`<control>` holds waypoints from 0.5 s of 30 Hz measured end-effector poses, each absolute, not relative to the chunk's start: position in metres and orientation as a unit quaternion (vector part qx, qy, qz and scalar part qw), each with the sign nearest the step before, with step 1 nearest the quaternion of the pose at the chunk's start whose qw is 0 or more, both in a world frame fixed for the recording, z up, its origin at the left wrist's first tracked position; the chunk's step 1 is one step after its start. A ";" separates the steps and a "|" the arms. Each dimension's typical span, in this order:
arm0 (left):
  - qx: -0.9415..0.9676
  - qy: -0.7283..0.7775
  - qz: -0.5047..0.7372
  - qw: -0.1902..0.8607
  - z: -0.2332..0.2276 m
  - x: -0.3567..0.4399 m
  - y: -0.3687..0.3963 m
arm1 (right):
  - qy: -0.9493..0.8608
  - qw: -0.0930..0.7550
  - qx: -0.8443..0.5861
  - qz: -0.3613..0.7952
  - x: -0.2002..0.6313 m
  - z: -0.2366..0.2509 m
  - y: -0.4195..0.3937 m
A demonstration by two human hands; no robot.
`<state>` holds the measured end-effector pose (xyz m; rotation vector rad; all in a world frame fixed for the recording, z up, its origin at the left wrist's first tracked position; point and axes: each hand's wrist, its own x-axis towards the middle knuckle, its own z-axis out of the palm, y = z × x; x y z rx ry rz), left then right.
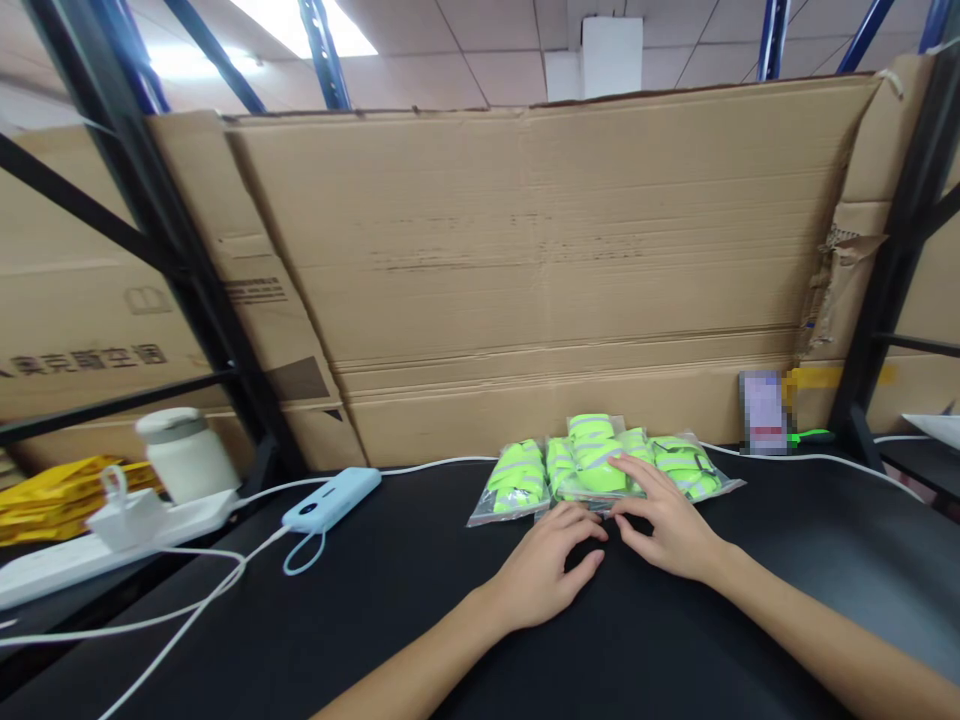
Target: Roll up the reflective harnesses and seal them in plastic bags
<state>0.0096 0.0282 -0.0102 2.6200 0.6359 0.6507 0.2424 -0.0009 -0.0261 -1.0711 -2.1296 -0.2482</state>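
Both hands are down on the black matte surface (375, 620), right in front of a little pile of clear plastic bags with neon yellow-green reflective straps folded inside (600, 465). The pile sits toward the back of the surface, just in front of the big flattened brown cardboard sheet (540, 260) that stands upright behind it.

The right hand (664, 525) lies palm down with its fingers (630, 470) spread loosely, the tips resting on the front edge of the middle bags. It isn't gripping anything, just touching. The left hand (551, 570) is just beside it, fingers (581, 520) relaxed and slightly curled, the tips right at the front edge of the pile; can't really tell if they touch the plastic. The two hands are nearly touching each other.

Off to the left there's a light blue power bank with a wrist loop (330, 500), plugged into a white cable (187, 610). Further left, a white power strip (90, 550) with a white lidded jar (184, 455) just behind it. On the right, near the cardboard, a small green-handled tool (810, 437) lies well apart from the hands.
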 end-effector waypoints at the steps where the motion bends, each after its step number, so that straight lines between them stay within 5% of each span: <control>1: 0.929 0.225 0.230 0.184 -0.010 0.010 0.028 | -0.827 0.364 -0.417 -0.096 0.242 -0.026 -0.001; 15: 0.930 0.228 0.225 0.177 -0.011 0.011 0.029 | -0.826 0.362 -0.421 -0.095 0.243 -0.027 -0.001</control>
